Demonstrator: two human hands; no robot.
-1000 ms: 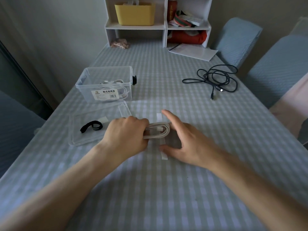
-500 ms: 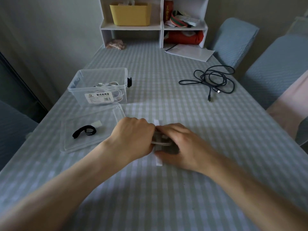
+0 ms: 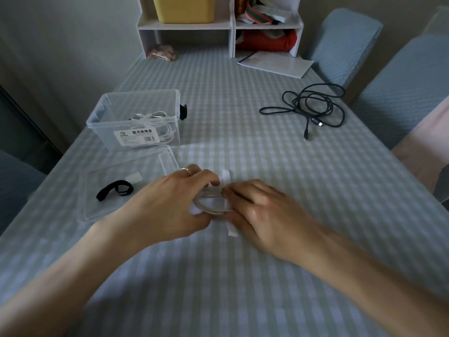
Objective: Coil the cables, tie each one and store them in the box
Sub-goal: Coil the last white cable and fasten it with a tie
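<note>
A coiled white cable [image 3: 211,206] lies on the checked tablecloth over a white tie strap [image 3: 226,177]. My left hand [image 3: 170,203] grips the coil's left side. My right hand [image 3: 261,210] curls over the coil's right side, fingertips pinching at the cable and strap. The clear plastic box [image 3: 136,110] stands at the left with a coiled white cable inside it. Its lid [image 3: 102,215] lies in front, holding a black strap [image 3: 114,190] and a white strap [image 3: 133,177]. A loose black cable [image 3: 313,105] sprawls at the far right.
A white shelf unit [image 3: 218,25] with a yellow bin and red items stands at the table's far end. Papers [image 3: 274,64] lie in front of it. Blue-covered chairs [image 3: 401,86] line the right side. A small black object [image 3: 182,112] sits behind the box.
My right hand went from open and spread beside the coil to curled over it. The hands have closed together on the coil. The view has tilted down and closer.
</note>
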